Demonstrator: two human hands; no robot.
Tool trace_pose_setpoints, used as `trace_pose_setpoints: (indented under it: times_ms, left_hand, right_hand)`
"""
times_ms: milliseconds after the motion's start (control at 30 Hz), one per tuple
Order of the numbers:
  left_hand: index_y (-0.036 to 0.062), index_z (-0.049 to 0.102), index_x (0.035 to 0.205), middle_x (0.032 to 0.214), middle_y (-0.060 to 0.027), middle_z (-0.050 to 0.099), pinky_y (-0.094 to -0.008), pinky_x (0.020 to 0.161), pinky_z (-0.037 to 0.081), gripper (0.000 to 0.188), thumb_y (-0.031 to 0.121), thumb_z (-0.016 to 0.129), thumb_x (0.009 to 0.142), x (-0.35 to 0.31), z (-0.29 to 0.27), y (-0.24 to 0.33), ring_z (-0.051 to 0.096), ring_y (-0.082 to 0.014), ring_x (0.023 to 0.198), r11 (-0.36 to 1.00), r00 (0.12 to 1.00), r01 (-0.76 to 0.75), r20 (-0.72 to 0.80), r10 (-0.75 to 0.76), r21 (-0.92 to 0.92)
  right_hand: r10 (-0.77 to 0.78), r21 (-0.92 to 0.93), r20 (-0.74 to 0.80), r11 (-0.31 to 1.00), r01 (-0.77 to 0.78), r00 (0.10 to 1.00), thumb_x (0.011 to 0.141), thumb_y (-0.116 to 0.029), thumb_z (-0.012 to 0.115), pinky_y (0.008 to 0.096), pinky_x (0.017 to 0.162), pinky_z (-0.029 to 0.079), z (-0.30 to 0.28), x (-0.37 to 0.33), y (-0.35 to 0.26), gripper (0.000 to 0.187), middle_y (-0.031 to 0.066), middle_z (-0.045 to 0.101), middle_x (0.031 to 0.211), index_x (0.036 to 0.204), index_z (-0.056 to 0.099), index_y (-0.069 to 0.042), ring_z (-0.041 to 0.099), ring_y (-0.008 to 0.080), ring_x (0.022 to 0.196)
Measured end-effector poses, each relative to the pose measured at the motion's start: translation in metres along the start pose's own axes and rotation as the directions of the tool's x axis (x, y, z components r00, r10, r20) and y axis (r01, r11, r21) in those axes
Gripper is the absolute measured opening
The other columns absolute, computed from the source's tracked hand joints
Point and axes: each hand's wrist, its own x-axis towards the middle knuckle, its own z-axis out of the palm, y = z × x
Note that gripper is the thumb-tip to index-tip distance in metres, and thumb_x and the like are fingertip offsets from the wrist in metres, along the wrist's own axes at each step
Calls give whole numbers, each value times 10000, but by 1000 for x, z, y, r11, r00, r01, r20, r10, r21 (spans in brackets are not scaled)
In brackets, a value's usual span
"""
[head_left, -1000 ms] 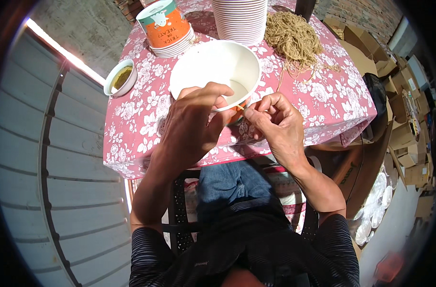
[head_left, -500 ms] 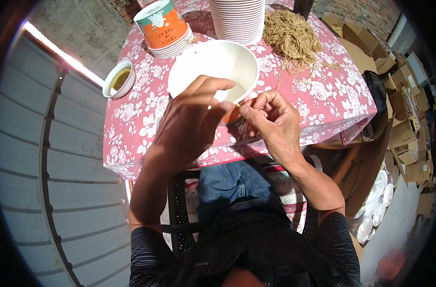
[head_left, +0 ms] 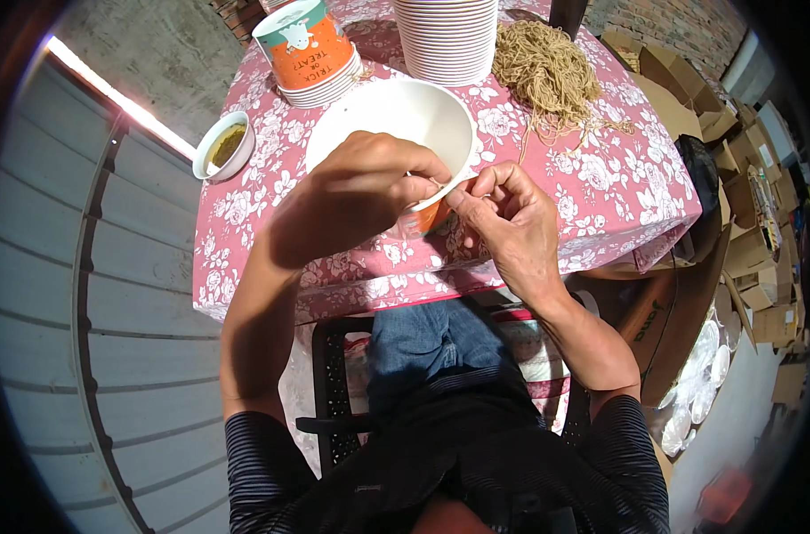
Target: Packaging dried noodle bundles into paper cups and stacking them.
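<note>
A white-lined paper bucket with an orange outside tilts its open mouth up at the table's near side. Over its near rim, my left hand pinches what looks like a short end of thin tan string, mostly hidden by the fingertips. My right hand is closed at the outer side of the same rim, thumb and forefinger pressed together against it. Whether string also runs between the right fingers I cannot tell. Beyond, to the right, lies a loose heap of tan string.
Stacked orange-and-teal paper buckets stand at the far left, beside a tall stack of white-rimmed buckets. A small white bowl with greenish-brown contents sits at the left edge of the flowered tablecloth. Cardboard boxes crowd the right side.
My left hand has come down and right to the rim, its parted fingers now closed in a pinch. The bucket has shifted slightly left; my right hand has barely moved.
</note>
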Motion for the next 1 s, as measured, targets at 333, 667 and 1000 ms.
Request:
trace_pose_setpoints:
  times_ms: [333, 667, 1000]
  left_hand:
    - [-11, 710, 983, 898, -94, 728, -308, 640, 560, 144, 96, 614, 969, 19, -15, 25, 674, -187, 709, 838, 864, 500, 53, -501, -220]
    - [-17, 635, 1062, 834, -43, 669, -252, 693, 525, 136, 97, 566, 1035, 37, 2, 46, 644, -109, 755, 605, 830, 469, 87, -550, -644]
    - [15, 667, 975, 749, -42, 660, -269, 609, 483, 138, 148, 648, 1004, 46, -3, 54, 602, -98, 655, 768, 806, 572, 26, -591, -287]
  right_hand:
    - [102, -38, 94, 994, -99, 990, 972, -69, 714, 190, 524, 467, -1, 3, -13, 119, 22, 683, 801, 1019, 644, 15, 585, 41, 592]
    - [180, -129, 206, 979, -155, 962, 1009, -137, 685, 211, 559, 459, -12, 8, -4, 156, 0, 675, 772, 995, 720, 15, 575, 42, 633]
    - [-112, -524, 347, 800, 292, 931, 972, -76, 692, 292, 624, 514, -34, -6, -80, 126, 99, 709, 774, 941, 711, 45, 641, 121, 690]
